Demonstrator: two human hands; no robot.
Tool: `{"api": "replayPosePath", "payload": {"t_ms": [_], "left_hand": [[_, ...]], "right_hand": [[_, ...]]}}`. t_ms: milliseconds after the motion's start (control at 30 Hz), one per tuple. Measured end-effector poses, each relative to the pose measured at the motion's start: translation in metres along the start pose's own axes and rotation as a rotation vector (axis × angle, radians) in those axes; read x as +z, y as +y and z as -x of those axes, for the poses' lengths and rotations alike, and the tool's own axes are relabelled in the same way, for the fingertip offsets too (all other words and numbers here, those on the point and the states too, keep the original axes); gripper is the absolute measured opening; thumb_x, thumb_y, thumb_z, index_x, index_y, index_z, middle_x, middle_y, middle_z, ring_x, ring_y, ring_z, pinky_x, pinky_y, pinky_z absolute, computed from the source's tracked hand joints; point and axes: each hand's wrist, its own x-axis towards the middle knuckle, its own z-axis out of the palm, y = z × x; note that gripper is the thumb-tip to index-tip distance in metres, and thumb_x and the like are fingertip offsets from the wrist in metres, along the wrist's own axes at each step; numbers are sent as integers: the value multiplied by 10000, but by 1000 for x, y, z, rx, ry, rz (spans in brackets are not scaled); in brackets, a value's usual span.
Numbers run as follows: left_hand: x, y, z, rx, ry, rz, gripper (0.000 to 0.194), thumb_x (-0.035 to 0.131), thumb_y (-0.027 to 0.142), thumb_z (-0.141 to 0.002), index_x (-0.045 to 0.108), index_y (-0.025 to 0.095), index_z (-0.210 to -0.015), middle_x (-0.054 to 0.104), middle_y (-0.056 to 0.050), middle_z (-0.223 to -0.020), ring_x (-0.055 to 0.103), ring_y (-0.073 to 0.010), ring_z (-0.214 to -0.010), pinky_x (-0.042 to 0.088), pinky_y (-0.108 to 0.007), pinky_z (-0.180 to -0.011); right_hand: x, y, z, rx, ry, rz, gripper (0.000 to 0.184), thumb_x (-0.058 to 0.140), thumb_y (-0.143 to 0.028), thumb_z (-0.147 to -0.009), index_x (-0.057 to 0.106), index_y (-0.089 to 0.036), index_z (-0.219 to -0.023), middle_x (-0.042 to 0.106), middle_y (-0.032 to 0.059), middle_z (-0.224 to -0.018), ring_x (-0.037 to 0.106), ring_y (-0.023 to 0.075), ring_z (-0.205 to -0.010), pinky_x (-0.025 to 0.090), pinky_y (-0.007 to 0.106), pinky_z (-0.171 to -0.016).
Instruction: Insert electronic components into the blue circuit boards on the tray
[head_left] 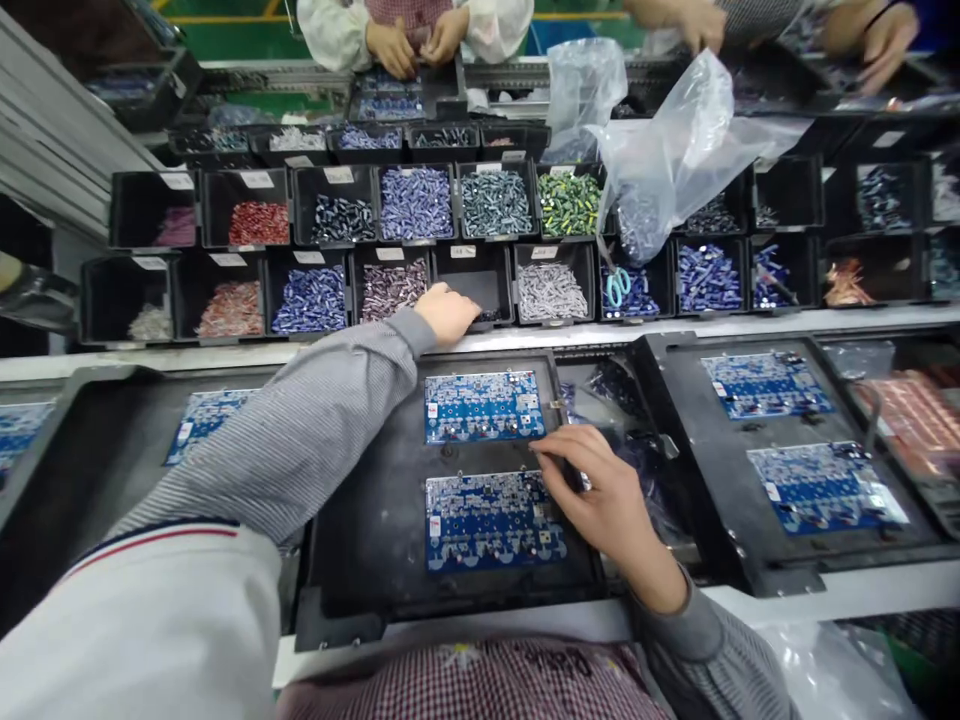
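My left hand (450, 314) reaches over the front edge of a nearly bare black bin (472, 282), where a few small dark parts lie at the bottom. Its fingertips dip into the bin and are mostly hidden. My right hand (596, 490) hovers at the right side of two blue circuit boards, thumb and forefinger pinched together. Something tiny may be between them, too small to make out. The upper board (484, 407) and the lower board (491, 522) lie flat on a black tray (367, 540).
Rows of black bins hold small electronic components, among them blue parts (309, 300) and pale grey parts (553, 290). Teal-handled scissors (617, 287) and a clear plastic bag (667, 150) rest on bins at right. Another tray (694, 430) carries boards. Across the line, co-workers' hands (416, 45) are busy.
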Motion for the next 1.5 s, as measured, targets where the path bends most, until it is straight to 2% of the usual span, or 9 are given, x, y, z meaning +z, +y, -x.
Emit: {"api": "replayPosePath", "payload": {"t_ms": [100, 267, 500, 667, 800, 933, 1067, 1233, 1500], "left_hand": [[1, 12, -8, -36, -201, -133, 342, 438, 80, -852, 666, 147, -1099, 652, -161, -1070, 592, -282, -1009, 401, -367, -854], [1, 15, -13, -171, -98, -116, 307, 462, 63, -830, 671, 84, -1053, 612, -211, -1084, 582, -313, -1010, 426, -375, -832], [11, 23, -12, -264, 66, -73, 304, 467, 83, -813, 642, 66, -1061, 607, -188, -1054, 569, -292, -1015, 433, -370, -856], [11, 26, -7, -334, 309, 175, 307, 475, 99, -781, 623, 49, -1045, 581, -185, -1082, 556, -291, -1030, 418, -397, -906], [-1, 28, 1, -419, 440, 720, 192, 485, 113, -754, 640, 79, -862, 629, -129, -881, 587, -238, -925, 448, -363, -882], [-8, 50, 35, -469, 276, 1540, 109, 497, 125, -757, 603, 103, -741, 611, -93, -737, 584, -160, -719, 502, -284, -693], [7, 83, 81, -513, -49, 1987, 99, 537, 74, -735, 616, 81, -677, 591, -67, -678, 545, -97, -594, 470, -201, -566], [37, 111, 118, -607, -338, 2129, 87, 564, 56, -735, 644, 62, -702, 595, -57, -650, 575, -96, -585, 469, -179, -542], [53, 120, 134, -549, -384, 2156, 84, 554, 60, -761, 637, 64, -744, 604, -49, -668, 589, -96, -596, 465, -180, -553]], "right_hand": [[-7, -1, 9, 27, 12, 31, 191, 535, -146, -840, 642, -237, -969, 659, 46, -891, 596, 201, -890, 499, 413, -832], [-13, -9, 34, 73, 27, 63, 180, 533, -128, -836, 639, -236, -933, 653, 43, -882, 584, 200, -887, 503, 409, -828], [8, -9, 40, 75, -30, 140, 176, 488, -112, -857, 601, -211, -949, 648, 55, -840, 561, 205, -843, 521, 367, -762], [11, -6, 37, 57, -79, 148, 189, 481, -95, -855, 572, -205, -980, 625, 63, -871, 548, 206, -866, 516, 366, -777], [11, -5, 37, 48, -120, 145, 210, 462, -87, -858, 559, -191, -1012, 620, 74, -911, 543, 206, -913, 517, 372, -807], [11, -5, 37, 44, -137, 150, 211, 454, -87, -864, 551, -192, -1019, 621, 76, -936, 535, 210, -943, 512, 381, -833], [11, -4, 37, 44, -152, 160, 220, 451, -81, -861, 549, -193, -1023, 622, 75, -934, 524, 218, -951, 508, 379, -832], [10, -5, 36, 34, -178, 169, 236, 442, -71, -857, 543, -195, -1031, 615, 73, -931, 515, 221, -950, 503, 383, -825], [10, -6, 35, 35, -193, 182, 223, 435, -77, -871, 537, -189, -1034, 610, 75, -933, 502, 223, -947, 496, 376, -825]]}}
